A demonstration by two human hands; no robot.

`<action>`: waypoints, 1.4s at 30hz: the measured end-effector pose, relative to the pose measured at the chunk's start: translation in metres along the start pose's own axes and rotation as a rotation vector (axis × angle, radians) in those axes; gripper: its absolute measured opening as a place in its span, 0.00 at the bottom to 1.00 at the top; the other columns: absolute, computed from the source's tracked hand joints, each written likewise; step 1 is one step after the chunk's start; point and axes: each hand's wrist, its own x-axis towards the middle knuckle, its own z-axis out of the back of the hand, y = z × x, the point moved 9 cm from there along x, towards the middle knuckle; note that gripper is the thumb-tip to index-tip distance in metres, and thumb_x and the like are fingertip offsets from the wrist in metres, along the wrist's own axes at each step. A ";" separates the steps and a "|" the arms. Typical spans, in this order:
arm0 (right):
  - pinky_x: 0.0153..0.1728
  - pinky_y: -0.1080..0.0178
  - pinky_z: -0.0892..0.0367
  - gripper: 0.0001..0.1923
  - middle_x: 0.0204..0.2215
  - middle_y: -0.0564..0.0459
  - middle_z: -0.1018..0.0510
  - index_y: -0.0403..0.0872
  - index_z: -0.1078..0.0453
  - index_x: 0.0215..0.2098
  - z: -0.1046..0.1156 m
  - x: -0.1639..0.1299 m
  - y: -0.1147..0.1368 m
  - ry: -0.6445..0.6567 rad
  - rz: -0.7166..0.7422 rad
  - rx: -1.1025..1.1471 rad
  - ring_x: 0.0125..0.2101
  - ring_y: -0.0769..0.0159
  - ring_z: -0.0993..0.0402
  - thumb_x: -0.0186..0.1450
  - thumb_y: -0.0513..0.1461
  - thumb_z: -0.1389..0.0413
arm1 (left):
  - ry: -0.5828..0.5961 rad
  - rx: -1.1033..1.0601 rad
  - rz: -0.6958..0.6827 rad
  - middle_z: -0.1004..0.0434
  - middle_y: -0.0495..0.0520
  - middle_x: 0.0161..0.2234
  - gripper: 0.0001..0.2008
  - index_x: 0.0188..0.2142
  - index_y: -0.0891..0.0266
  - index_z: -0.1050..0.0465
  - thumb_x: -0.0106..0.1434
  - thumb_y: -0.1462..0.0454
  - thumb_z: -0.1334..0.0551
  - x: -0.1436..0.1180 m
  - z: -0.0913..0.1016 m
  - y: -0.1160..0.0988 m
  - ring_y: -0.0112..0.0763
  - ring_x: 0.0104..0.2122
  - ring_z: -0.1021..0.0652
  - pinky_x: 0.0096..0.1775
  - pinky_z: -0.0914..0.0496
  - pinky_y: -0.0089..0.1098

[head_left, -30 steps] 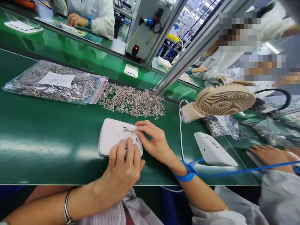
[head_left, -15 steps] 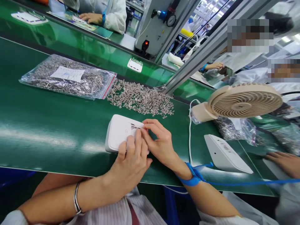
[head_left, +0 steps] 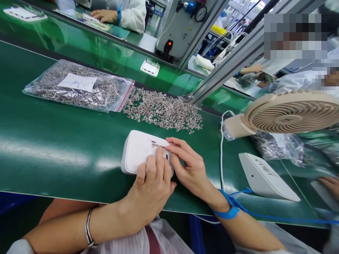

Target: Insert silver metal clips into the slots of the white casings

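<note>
A white plastic device housing (head_left: pixel 137 146) lies on the green bench in front of me. In its upper face is a recess (head_left: pixel 156 145) with small metal parts inside. My left hand (head_left: pixel 149 192) holds the housing from the near side, fingers bent over its top and fingertips by the recess. At the recess's right end my right hand (head_left: pixel 189 167) has thumb and fingers brought together; whatever they pinch is too small to make out. Beyond the housing is a loose pile of small metal clips (head_left: pixel 164 109).
A clear bag of metal clips (head_left: pixel 103 90) lies at the back left. To the right stand a beige fan (head_left: pixel 288 114), its white cable (head_left: pixel 221 158) and another white housing (head_left: pixel 265 176). A blue wrist strap (head_left: pixel 227 208) trails rightwards. Behind is a metal post (head_left: pixel 225 65); co-workers sit around.
The view has shifted slightly, so most nearby things appear farther right. My right fingers have moved a little at the recess, and a dark slot beside them now shows.
</note>
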 end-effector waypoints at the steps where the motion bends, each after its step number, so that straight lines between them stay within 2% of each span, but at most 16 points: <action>1: 0.44 0.59 0.28 0.11 0.44 0.42 0.27 0.45 0.29 0.39 -0.001 -0.001 0.001 0.006 0.013 -0.012 0.45 0.63 0.27 0.64 0.30 0.52 | -0.003 0.000 0.000 0.30 0.53 0.53 0.21 0.51 0.65 0.31 0.63 0.56 0.48 0.000 0.000 0.000 0.40 0.48 0.35 0.47 0.44 0.37; 7: 0.45 0.55 0.28 0.13 0.48 0.40 0.30 0.44 0.31 0.43 -0.005 -0.004 0.004 0.075 0.065 -0.077 0.47 0.59 0.29 0.64 0.30 0.52 | -0.042 -0.013 -0.013 0.27 0.57 0.49 0.21 0.49 0.68 0.30 0.64 0.56 0.47 -0.002 0.003 0.000 0.41 0.47 0.33 0.48 0.43 0.38; 12: 0.43 0.53 0.28 0.12 0.48 0.33 0.33 0.39 0.33 0.45 -0.009 -0.004 0.017 0.211 0.182 -0.279 0.48 0.54 0.32 0.64 0.31 0.53 | -0.105 -0.025 -0.030 0.25 0.58 0.46 0.22 0.48 0.69 0.29 0.63 0.55 0.44 -0.003 0.007 -0.002 0.43 0.45 0.31 0.47 0.42 0.39; 15: 0.42 0.54 0.28 0.12 0.48 0.35 0.33 0.40 0.33 0.44 -0.009 -0.001 0.018 0.240 0.200 -0.292 0.47 0.55 0.31 0.64 0.31 0.53 | -0.108 -0.014 -0.041 0.25 0.58 0.46 0.21 0.48 0.69 0.28 0.62 0.55 0.44 -0.002 0.008 -0.003 0.44 0.45 0.30 0.47 0.41 0.40; 17: 0.41 0.56 0.28 0.12 0.47 0.38 0.32 0.43 0.32 0.42 -0.005 0.002 0.013 0.197 0.160 -0.210 0.45 0.59 0.30 0.64 0.31 0.53 | -0.084 0.004 -0.052 0.25 0.57 0.46 0.21 0.47 0.68 0.28 0.63 0.55 0.45 -0.002 0.008 -0.004 0.44 0.45 0.30 0.47 0.41 0.40; 22: 0.36 0.62 0.30 0.06 0.35 0.48 0.27 0.46 0.34 0.33 0.002 0.010 -0.010 0.013 -0.051 0.063 0.35 0.66 0.28 0.61 0.31 0.50 | -0.014 0.042 -0.082 0.26 0.57 0.47 0.21 0.47 0.69 0.28 0.64 0.55 0.47 -0.001 0.006 -0.006 0.44 0.45 0.30 0.47 0.41 0.41; 24: 0.34 0.62 0.31 0.04 0.34 0.49 0.28 0.47 0.34 0.33 -0.003 0.010 -0.018 0.003 -0.130 0.119 0.35 0.66 0.30 0.60 0.33 0.49 | -0.019 0.052 -0.081 0.25 0.57 0.47 0.21 0.48 0.68 0.28 0.64 0.55 0.47 -0.001 0.007 -0.006 0.44 0.45 0.30 0.46 0.40 0.41; 29: 0.34 0.63 0.33 0.07 0.31 0.53 0.28 0.47 0.33 0.34 -0.013 0.007 -0.040 0.020 -0.361 0.162 0.32 0.67 0.33 0.55 0.36 0.47 | -0.029 0.050 -0.072 0.25 0.57 0.47 0.21 0.48 0.69 0.28 0.65 0.56 0.47 0.000 0.008 -0.006 0.43 0.45 0.30 0.47 0.40 0.40; 33: 0.34 0.62 0.35 0.05 0.28 0.55 0.29 0.47 0.33 0.31 -0.017 0.008 -0.042 0.024 -0.377 0.144 0.29 0.68 0.34 0.55 0.36 0.48 | -0.035 0.045 -0.078 0.26 0.57 0.48 0.21 0.48 0.68 0.29 0.65 0.56 0.48 -0.001 0.007 -0.007 0.43 0.46 0.30 0.48 0.41 0.40; 36: 0.35 0.62 0.34 0.06 0.30 0.54 0.28 0.47 0.32 0.32 -0.016 0.009 -0.039 0.021 -0.356 0.124 0.30 0.68 0.33 0.56 0.37 0.48 | -0.027 0.032 -0.070 0.26 0.57 0.49 0.21 0.48 0.68 0.29 0.65 0.56 0.48 -0.002 0.005 -0.007 0.42 0.47 0.30 0.49 0.42 0.40; 39: 0.37 0.60 0.32 0.12 0.37 0.50 0.26 0.47 0.31 0.40 0.006 0.006 -0.044 -0.063 -0.345 0.067 0.34 0.65 0.30 0.58 0.42 0.46 | -0.048 0.020 -0.068 0.26 0.58 0.49 0.20 0.48 0.69 0.29 0.65 0.57 0.48 -0.009 0.005 -0.001 0.41 0.47 0.30 0.48 0.42 0.38; 42: 0.44 0.52 0.34 0.19 0.44 0.45 0.28 0.47 0.32 0.45 0.066 -0.014 -0.056 -0.328 -0.340 -0.199 0.43 0.57 0.30 0.59 0.48 0.44 | -0.091 0.083 -0.035 0.26 0.57 0.48 0.18 0.48 0.69 0.29 0.65 0.59 0.46 -0.017 0.010 0.024 0.38 0.46 0.29 0.43 0.40 0.37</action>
